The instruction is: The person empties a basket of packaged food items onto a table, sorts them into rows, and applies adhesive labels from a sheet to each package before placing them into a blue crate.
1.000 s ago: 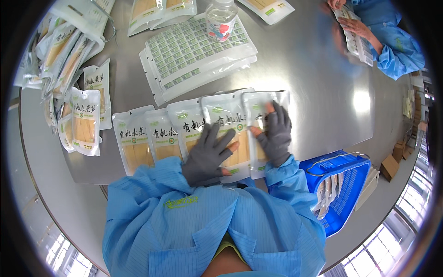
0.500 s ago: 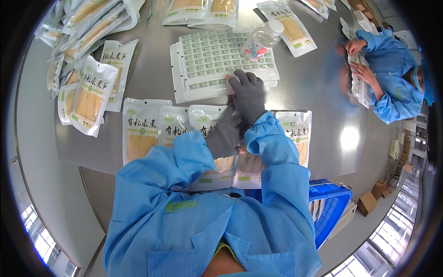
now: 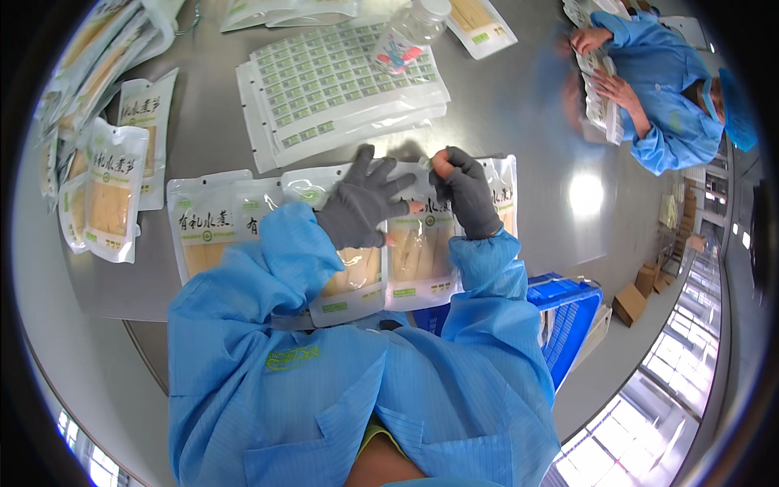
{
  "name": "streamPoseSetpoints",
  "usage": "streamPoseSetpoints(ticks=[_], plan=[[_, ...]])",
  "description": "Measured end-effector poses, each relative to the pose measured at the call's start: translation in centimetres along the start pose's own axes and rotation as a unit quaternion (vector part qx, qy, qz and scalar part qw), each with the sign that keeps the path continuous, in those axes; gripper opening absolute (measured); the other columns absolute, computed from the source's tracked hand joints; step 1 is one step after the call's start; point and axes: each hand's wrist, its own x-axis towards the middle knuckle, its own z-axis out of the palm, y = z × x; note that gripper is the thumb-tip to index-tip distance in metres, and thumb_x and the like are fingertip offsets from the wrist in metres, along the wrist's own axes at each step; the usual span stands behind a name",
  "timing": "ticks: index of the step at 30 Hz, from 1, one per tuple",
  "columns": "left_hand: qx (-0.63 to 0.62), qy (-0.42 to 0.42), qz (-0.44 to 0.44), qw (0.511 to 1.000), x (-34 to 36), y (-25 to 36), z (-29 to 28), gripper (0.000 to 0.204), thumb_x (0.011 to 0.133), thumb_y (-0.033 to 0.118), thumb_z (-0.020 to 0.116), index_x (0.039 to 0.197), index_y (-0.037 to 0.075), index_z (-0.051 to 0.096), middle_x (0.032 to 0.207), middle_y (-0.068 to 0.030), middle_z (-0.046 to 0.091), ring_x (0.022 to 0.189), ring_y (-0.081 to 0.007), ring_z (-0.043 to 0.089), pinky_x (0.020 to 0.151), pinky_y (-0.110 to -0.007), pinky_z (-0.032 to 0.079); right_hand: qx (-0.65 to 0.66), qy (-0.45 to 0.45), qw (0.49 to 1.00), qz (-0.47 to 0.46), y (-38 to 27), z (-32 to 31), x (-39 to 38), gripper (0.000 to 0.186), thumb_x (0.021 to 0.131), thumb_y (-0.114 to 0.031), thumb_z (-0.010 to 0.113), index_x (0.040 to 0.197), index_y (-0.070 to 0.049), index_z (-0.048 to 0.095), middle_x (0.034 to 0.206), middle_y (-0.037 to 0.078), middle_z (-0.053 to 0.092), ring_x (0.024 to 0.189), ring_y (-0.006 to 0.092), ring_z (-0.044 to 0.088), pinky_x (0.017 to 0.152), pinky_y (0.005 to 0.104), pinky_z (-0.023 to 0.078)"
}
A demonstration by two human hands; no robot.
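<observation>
A row of overlapping sealed pouches (image 3: 203, 235), white-topped with clear fronts showing pale yellow contents, lies along the table's near edge. My left hand (image 3: 357, 207), in a grey glove with some bare fingertips, rests open with spread fingers on a middle pouch (image 3: 341, 280). My right hand (image 3: 466, 191), gloved alike, is pinched at the top of a pouch (image 3: 418, 260) toward the row's right; what its fingertips hold is too small to tell. Just beyond the row lie stacked sheets (image 3: 316, 101) of small green-printed labels, with a clear jar (image 3: 410, 40) standing on them.
More pouches (image 3: 114, 219) are heaped at left and others (image 3: 479, 24) lie at the back of the steel table (image 3: 552, 227). A blue crate (image 3: 568, 308) sits below the right edge. At upper right a co-worker (image 3: 665, 105) in blue handles pouches. Cardboard boxes (image 3: 629, 304) are on the floor.
My right hand went forward to the label sheets and has come back to a pouch top, pinched. My left hand shifted beneath it and now lies spread on the pouches.
</observation>
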Motion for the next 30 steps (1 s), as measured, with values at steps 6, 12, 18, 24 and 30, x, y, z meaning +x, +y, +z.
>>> streamPoseSetpoints(ticks=[6,12,18,24,30], plan=[[0.010,-0.078,-0.019,0.997,0.6,0.0,-0.9,0.071,0.070,0.062,0.069,0.135,0.038,0.052,0.155,-0.0075,0.028,0.144,-0.0373,0.018,0.115,-0.065,0.000,-0.171,0.023,0.983,0.059,2.7,-1.4,0.6,0.020,0.086,-0.021,0.063,0.081,-0.002,0.064,0.060,-0.001,0.051,0.054,0.0072,0.049,0.051,0.0261,0.038],[-0.019,-0.016,-0.027,0.999,0.3,0.0,-0.4,0.072,0.067,0.056,0.074,0.133,0.035,0.054,0.154,-0.0076,0.030,0.142,-0.0370,0.020,0.115,-0.064,0.002,-0.271,0.013,0.963,0.011,3.6,-1.6,1.2,0.022,0.087,-0.021,0.062,0.085,0.000,0.064,0.063,0.001,0.056,0.057,0.0095,0.050,0.053,0.0274,0.041],[0.022,-0.006,0.036,0.999,1.9,-0.7,-0.9,0.078,0.068,0.057,0.072,0.138,0.032,0.050,0.152,-0.0010,0.034,0.143,-0.0368,0.019,0.116,-0.064,0.001,0.172,-0.083,0.979,0.076,2.7,-5.2,0.8,0.014,0.094,-0.020,0.060,0.100,-0.007,0.062,0.069,-0.002,0.057,0.059,0.0074,0.053,0.055,0.0226,0.043],[-0.025,-0.089,0.035,0.995,2.5,-2.1,-1.2,0.075,0.071,0.063,0.067,0.139,0.035,0.049,0.154,-0.0010,0.031,0.144,-0.0387,0.014,0.116,-0.063,-0.002,-0.073,-0.016,0.997,0.033,3.9,-2.5,0.8,0.026,0.089,-0.023,0.062,0.105,-0.002,0.065,0.083,0.003,0.063,0.072,0.0127,0.058,0.066,0.0270,0.047],[-0.053,-0.075,0.037,0.995,1.3,-2.9,-1.1,0.073,0.069,0.065,0.068,0.134,0.036,0.054,0.156,-0.0022,0.027,0.144,-0.0418,0.009,0.116,-0.064,-0.003,-0.257,0.035,0.966,0.003,2.7,-0.6,1.3,0.019,0.086,-0.019,0.062,0.090,-0.001,0.066,0.074,0.002,0.059,0.067,0.0102,0.054,0.062,0.0282,0.045]])
